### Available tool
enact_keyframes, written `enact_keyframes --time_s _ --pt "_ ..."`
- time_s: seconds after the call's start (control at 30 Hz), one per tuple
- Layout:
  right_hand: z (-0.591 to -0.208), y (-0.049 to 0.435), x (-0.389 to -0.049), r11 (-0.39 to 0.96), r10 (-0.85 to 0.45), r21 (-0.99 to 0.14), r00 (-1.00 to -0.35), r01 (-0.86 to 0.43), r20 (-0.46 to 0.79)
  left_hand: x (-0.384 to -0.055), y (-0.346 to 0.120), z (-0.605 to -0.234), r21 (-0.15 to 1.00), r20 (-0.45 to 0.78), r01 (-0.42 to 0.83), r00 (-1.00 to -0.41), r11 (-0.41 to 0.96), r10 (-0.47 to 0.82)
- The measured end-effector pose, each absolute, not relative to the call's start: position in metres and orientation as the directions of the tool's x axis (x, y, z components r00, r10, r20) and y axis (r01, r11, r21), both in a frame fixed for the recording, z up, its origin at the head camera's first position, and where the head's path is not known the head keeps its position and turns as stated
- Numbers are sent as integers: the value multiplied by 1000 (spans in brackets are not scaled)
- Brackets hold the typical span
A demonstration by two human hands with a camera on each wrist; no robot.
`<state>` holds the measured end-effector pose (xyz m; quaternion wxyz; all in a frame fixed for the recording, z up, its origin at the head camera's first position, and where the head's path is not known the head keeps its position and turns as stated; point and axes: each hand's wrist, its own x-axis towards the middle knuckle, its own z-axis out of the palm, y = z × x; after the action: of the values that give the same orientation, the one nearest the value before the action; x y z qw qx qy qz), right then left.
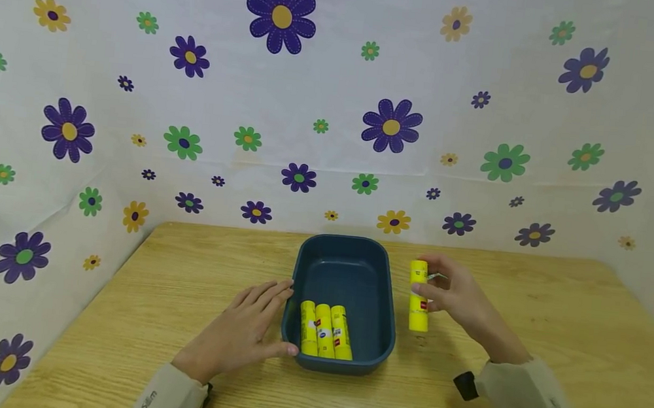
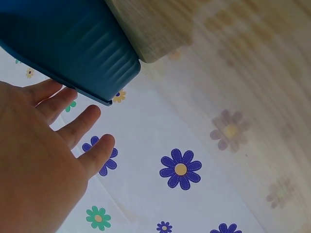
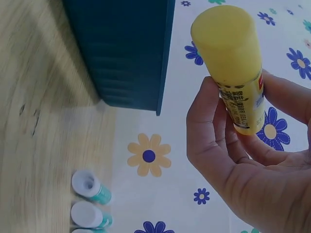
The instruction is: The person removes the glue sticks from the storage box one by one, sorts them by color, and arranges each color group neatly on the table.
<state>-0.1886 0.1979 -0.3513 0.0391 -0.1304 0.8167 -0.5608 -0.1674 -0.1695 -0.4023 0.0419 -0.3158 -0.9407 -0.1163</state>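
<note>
A dark blue rectangular bin (image 1: 347,262) stands on the table, with three yellow glue sticks (image 1: 325,330) side by side at its near left. My left hand (image 1: 244,327) rests at the bin's left side, thumb at the near corner and fingers spread. In the left wrist view its fingers touch the rim of the bin (image 2: 97,53). To the right of the bin, my right hand (image 1: 460,299) pinches another yellow glue stick (image 1: 418,305) upright above the table. The right wrist view shows this glue stick (image 3: 231,48) between thumb and fingers.
Several small white-and-teal cylinders (image 3: 90,213) stand on the table in the right wrist view; the right hand mostly hides that spot in the head view. A flower-print sheet (image 1: 326,86) hangs behind the wooden table (image 1: 210,255) and along its sides.
</note>
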Motion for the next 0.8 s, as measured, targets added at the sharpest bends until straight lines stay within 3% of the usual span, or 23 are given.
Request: enact_keyframes --time_s 0.3,0.8 --pt "-358 212 -182 388 -253 -908 -966 -157 58 -168 -169 -403 184 159 606 -795 774 585" --pt "-378 232 -176 522 -252 -852 -960 -28 -123 -168 -170 -404 184 161 606 -796 774 584"
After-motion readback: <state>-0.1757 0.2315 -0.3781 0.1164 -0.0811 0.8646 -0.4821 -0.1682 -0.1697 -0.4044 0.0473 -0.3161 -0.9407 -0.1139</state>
